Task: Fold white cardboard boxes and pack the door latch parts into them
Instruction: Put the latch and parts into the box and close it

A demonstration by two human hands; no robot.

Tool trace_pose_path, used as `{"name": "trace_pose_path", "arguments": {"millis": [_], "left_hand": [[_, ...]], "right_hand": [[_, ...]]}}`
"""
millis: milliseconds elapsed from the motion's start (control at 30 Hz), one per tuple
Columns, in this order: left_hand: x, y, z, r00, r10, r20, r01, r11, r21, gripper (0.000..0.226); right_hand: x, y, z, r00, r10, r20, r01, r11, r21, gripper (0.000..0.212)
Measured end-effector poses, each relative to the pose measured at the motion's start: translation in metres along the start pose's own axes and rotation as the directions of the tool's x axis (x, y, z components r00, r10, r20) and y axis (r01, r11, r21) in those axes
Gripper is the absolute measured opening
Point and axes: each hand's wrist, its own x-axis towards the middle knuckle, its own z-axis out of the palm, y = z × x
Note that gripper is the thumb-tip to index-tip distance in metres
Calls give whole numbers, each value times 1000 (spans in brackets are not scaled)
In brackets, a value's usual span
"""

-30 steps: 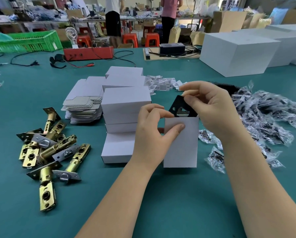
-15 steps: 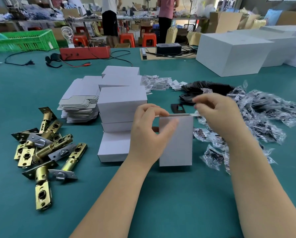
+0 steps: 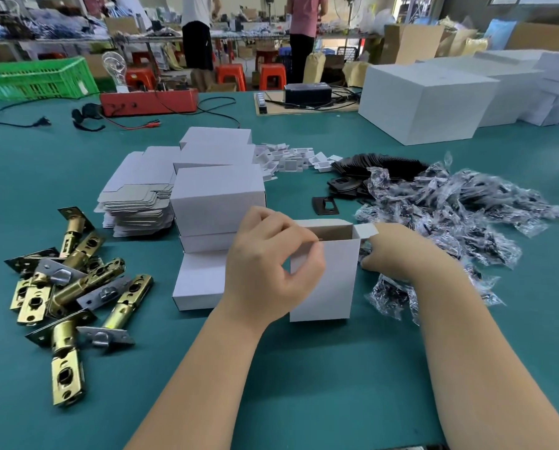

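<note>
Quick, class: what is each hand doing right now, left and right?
Left hand: fingers curled, pinching the top edge of the open white box.
Right hand: down at the pile of clear plastic packets; its fingers are hidden, so cannot tell.

No legible text, label, brand, number or sign is present. The white cardboard boxes (image 3: 218,198) at 12 o'clock and the large cartons (image 3: 424,103) at 2 o'clock carry blank faces.
</note>
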Motion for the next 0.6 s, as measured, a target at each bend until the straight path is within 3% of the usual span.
{"name": "trace_pose_path", "arguments": {"millis": [133,300,400,467,533,600], "left_hand": [[-3,-1,3,1000,9,-19,-8,999,39,22],[-4,-2,4,998,-54,-7,55,998,41,23],[-3,-2,4,997,-78,-8,78,997,20,23],[-3,-1,3,994,-105,-12,105,994,-16,22],[-4,-2,2,992,-122,-10,121,991,-55,22],[-4,-2,2,993,-115,-12,113,991,-77,21]], "right_hand": [[3,-6,3,995,-20,-97,24,999,41,17],[6,-14,6,999,-27,-47,28,999,19,9],[7,-8,3,983,51,-175,-10,974,227,21],[4,-3,-1,934,118,-337,82,847,525,14],[-4,-1,-7,870,189,-455,290,550,783,23],[-12,-5,-14,851,145,-505,464,241,852,22]]}}
